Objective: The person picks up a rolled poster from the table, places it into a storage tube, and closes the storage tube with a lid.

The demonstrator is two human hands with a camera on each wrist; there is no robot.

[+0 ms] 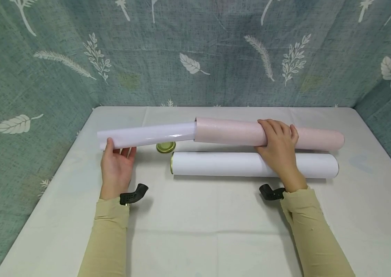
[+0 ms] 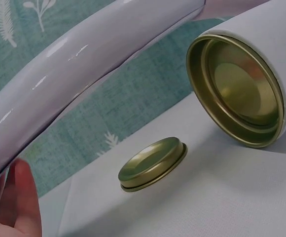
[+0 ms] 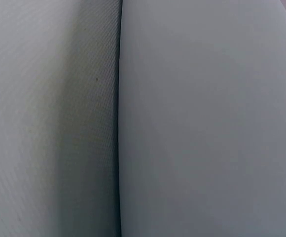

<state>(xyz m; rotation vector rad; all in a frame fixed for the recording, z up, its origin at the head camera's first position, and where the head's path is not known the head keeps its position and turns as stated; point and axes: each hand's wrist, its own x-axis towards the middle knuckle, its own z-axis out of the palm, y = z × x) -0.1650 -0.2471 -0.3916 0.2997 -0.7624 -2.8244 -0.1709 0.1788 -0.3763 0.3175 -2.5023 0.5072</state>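
Near far edge of desk (image 1: 195,215), with room frontward, behind white tube (image 1: 216,164) and gold lid (image 1: 165,146), grasps pink tube (image 1: 230,131) in right hand's (image 1: 279,145) fingers and, jutting from it, white roll (image 1: 152,134) in left hand's (image 1: 116,171) fingers.

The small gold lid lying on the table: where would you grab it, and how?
I'd probably pinch the gold lid by its raised round wall, which stands above a wider bottom rim. I'd come from the near left: in the head view, the white tube lies to its right and the rolled sheet passes along its far edge.
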